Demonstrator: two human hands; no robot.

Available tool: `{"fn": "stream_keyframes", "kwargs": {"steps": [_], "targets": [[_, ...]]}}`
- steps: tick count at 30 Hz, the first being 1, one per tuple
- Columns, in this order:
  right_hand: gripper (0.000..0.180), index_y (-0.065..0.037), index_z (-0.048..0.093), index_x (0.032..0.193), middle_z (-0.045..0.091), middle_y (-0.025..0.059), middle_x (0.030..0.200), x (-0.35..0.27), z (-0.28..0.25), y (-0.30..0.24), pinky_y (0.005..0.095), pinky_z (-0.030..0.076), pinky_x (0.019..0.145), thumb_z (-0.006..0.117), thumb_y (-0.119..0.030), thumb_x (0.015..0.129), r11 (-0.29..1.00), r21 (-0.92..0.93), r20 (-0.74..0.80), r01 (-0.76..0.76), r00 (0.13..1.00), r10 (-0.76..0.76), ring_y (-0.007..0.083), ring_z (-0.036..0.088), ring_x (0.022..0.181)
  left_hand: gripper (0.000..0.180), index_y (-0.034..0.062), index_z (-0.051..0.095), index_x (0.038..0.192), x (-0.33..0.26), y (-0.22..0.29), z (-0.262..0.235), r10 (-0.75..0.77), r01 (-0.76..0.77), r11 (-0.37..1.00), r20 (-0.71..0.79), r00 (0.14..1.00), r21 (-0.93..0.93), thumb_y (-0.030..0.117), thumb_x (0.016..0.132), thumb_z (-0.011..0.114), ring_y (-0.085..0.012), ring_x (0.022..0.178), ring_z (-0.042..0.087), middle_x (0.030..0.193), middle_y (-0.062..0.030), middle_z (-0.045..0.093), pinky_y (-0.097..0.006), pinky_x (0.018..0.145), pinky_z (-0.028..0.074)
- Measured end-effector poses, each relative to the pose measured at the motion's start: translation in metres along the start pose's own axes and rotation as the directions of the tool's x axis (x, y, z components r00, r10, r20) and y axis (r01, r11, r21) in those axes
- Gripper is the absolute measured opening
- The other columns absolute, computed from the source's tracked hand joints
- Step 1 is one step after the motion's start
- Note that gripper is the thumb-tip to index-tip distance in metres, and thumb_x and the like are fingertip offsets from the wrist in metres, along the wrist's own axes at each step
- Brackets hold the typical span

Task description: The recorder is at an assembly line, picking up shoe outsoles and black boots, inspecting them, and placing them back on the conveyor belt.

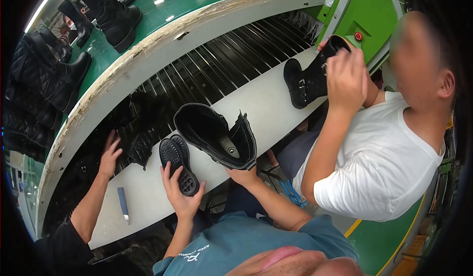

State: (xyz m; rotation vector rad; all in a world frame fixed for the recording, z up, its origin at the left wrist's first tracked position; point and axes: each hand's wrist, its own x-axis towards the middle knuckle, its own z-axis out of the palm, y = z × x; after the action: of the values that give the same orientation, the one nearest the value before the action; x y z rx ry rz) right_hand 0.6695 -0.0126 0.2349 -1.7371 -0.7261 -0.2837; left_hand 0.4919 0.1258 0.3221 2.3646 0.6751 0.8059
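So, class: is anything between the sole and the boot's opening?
Nothing visible. The left hand holds the sole just left of the boot in the right hand; only bare white bench shows between them.

Black boot [217, 135] and black insole [178, 165], both held over the white counter [256, 103].
Boot: ankle height, tipped on its side, opening facing the camera, pale lining visible inside, gripped from below. Insole: oval, studded underside up, resting in the palm just left of the boot.
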Motion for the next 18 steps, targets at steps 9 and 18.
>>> {"fn": "stream_keyframes", "kwargs": {"steps": [9, 18], "targets": [[0.062, 0.003, 0.067, 0.142, 0.072, 0.0228, 0.135, 0.005, -0.006, -0.012, 0.045, 0.057, 0.106, 0.088, -0.002, 0.084, 0.983, 0.106, 0.03, -0.147, 0.989, 0.145, 0.0439, 0.071, 0.125, 0.06, 0.0048, 0.073, 0.135, 0.002, -0.005, 0.007, 0.006, -0.012, 0.993, -0.049, 0.999, -0.119, 0.004, 0.077, 0.086, -0.0538, 0.167, 0.036, 0.168, -0.0207, 0.056, -0.059, 0.133, 0.035], [0.058, 0.001, 0.067, 0.137, 0.072, 0.0199, 0.127, 0.008, -0.007, -0.014, 0.0432, 0.059, 0.099, 0.086, -0.002, 0.083, 0.981, 0.15, -0.006, -0.12, 0.992, 0.122, 0.0421, 0.073, 0.117, 0.051, 0.0047, 0.079, 0.123, 0.008, -0.016, -0.021, 0.041, -0.033, 0.988, 0.05, 0.998, -0.153, -0.005, 0.073, 0.084, -0.0505, 0.167, 0.038, 0.163, -0.018, 0.062, -0.056, 0.133, 0.037]]}}
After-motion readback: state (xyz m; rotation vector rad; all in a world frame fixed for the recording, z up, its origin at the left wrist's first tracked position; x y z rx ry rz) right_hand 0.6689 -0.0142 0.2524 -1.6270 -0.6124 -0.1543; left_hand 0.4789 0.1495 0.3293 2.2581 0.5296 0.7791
